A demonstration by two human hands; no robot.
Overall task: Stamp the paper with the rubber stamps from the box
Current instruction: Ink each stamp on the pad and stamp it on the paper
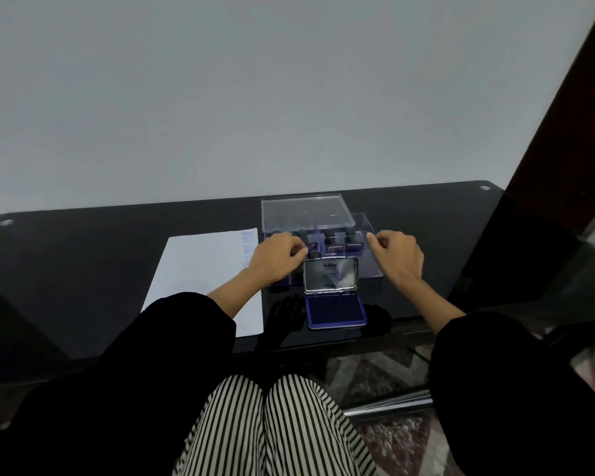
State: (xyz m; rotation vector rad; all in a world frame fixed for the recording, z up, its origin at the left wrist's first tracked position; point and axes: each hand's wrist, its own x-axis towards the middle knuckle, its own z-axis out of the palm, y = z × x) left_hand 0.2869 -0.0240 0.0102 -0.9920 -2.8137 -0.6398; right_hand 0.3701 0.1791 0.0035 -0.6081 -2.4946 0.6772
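Note:
A clear plastic box (370, 266) stands on the black table behind the ink pad, its lid (306, 214) lying open at the back. Several dark rubber stamps (334, 245) stand inside it. My left hand (277, 257) reaches into the box's left half, fingers curled round a stamp there that is mostly hidden. My right hand (397, 257) is at the box's right wall, with thumb and forefinger pinching its rim. The white paper (203, 273) lies left of the box, with faint blue stamp marks (248, 242) at its far right corner.
An open ink pad (335, 310) with a blue pad and raised metal lid (330, 274) sits in front of the box. The glossy black table (83, 255) ends at a near edge just above my striped trousers. A grey wall rises behind.

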